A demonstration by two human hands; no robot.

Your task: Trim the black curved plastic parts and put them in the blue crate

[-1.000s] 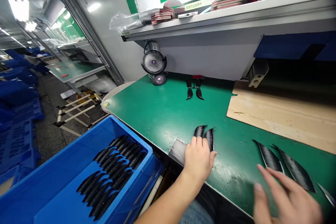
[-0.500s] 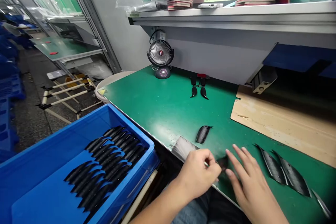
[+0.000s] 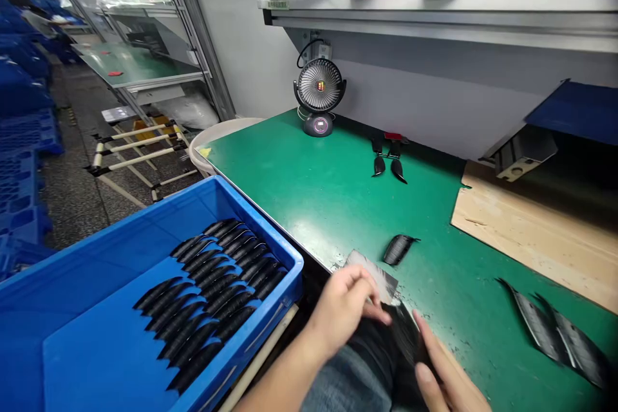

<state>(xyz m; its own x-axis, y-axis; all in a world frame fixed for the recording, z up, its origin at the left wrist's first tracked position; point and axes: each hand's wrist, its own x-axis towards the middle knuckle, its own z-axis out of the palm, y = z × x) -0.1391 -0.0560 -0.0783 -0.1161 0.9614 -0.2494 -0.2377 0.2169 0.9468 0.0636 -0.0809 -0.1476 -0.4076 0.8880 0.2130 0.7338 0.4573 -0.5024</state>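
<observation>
In the head view a black curved plastic piece (image 3: 404, 329) is at the table's front edge, above my lap. My right hand (image 3: 451, 370) grips it between thumb and fingers from the right. My left hand (image 3: 345, 306) is closed, its fingers curled beside the piece's upper left end; what it pinches, if anything, is hidden. Just beyond my left hand, a grey flat sheet (image 3: 374, 272) lies at the table edge. One black curved piece (image 3: 400, 250) rests on the table behind it. More long black pieces (image 3: 535, 325) lie to the right.
At left stands a blue bin (image 3: 294, 264) with rows of black curved pieces (image 3: 212, 296). A small fan (image 3: 320, 93) stands at the back of the green table (image 3: 290, 167). Joined black parts (image 3: 387, 164) lie near the wall, cardboard (image 3: 526, 219) at right, a shelf (image 3: 434, 19) above.
My right hand, spread open before, has closed on a black curved piece and drawn it toward my lap. My left hand has turned, fingers by the piece. The view has shifted slightly left.
</observation>
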